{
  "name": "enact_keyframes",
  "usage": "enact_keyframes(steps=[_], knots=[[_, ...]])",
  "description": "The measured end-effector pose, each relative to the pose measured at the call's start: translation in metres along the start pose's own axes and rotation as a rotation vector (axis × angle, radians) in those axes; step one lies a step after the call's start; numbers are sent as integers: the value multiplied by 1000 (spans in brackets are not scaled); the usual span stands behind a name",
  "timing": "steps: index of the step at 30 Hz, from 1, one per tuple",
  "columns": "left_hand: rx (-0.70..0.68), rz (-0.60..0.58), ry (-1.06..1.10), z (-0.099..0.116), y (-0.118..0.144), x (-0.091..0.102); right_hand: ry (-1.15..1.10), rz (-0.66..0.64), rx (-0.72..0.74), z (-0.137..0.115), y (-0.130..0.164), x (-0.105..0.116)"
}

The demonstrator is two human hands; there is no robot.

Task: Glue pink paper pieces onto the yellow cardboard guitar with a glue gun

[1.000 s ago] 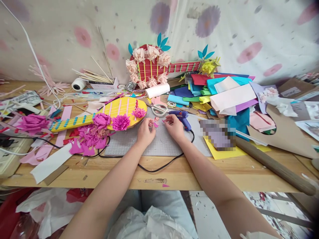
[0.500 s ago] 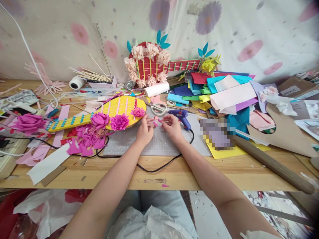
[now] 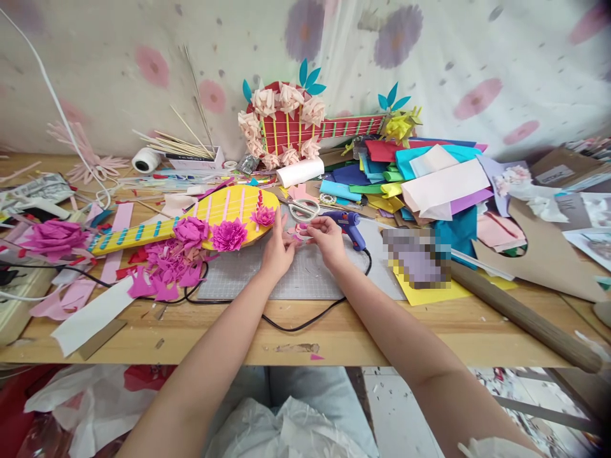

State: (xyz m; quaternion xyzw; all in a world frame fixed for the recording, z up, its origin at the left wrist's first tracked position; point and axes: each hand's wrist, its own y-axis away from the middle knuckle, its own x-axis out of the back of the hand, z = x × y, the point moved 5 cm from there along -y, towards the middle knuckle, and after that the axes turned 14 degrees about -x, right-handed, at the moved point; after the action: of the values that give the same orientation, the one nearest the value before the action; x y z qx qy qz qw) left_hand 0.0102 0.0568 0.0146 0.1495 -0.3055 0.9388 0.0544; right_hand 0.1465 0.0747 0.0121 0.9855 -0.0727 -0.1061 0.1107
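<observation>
Between my two hands is a small pink paper piece (image 3: 300, 229), held above the mat and partly covered by fingers. My right hand (image 3: 329, 242) pinches it from the right. On the other side my left hand (image 3: 277, 253) grips its edge between the thumb and lower fingers, the index finger stretched upward. Just beyond lie scissors with white handles (image 3: 304, 210). Close to my right hand rests a blue-purple glue gun (image 3: 351, 224). Left of my hands is a yellow paper-covered guitar (image 3: 224, 213) with magenta paper flowers (image 3: 229, 235).
A grey cutting mat (image 3: 238, 280) lies under my hands, crossed by a black cord (image 3: 296, 329). Magenta scraps (image 3: 167, 261) are heaped at left. A red flower-trimmed guitar (image 3: 281, 127) leans at the back. Coloured paper (image 3: 443, 184) and a wooden handle (image 3: 525, 315) lie at right.
My left index finger has lifted and straightened upward. My right fingers have shifted slightly left, closer to my left hand, with the pink paper piece between them.
</observation>
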Motion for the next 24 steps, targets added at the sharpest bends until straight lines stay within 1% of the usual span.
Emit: enact_keyframes(steps=[3, 5, 8, 15, 17, 24], knots=[[-17, -58, -159, 5, -3, -1, -25, 18, 13, 1, 1, 1], [-31, -92, -211, 7, -5, -3, -50, 35, 20, 1, 2, 2], [-67, -116, -208, 7, -6, -7, -73, 39, 8, 1, 3, 1], [-134, -65, -168, 7, -7, -7, -2, 41, -16, 2, 0, -7], [-148, -69, -176, 8, -8, -7, 10, 31, -31, 4, -1, -8], [-133, -100, -187, 7, -7, -7, -11, 13, -59, 2, -2, -5]])
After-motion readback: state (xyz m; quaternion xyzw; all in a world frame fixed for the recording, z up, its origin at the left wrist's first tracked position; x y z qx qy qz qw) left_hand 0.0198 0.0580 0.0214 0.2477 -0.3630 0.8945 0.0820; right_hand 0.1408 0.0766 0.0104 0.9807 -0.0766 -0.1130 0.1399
